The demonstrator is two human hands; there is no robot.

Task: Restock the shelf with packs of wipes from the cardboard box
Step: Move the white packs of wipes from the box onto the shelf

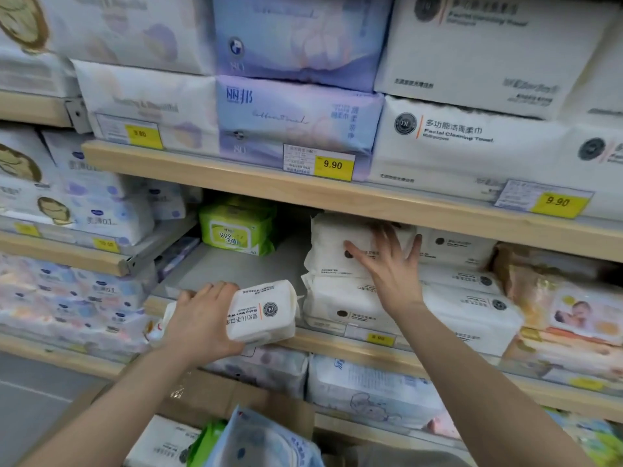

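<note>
Two hands at shelf, left hand (199, 323) fingers grasping white wipes pack (261, 311) at seven o'clock, right hand (391, 264) fingers released, flat on stacked white pack (332, 244) at centre.

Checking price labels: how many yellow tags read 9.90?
2. One 9.90 tag hangs below the purple packs; the other below the white facial towel packs. Other yellow tags are blurred.

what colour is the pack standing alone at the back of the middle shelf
Lime green pack with a yellow label, in the head view.
</note>
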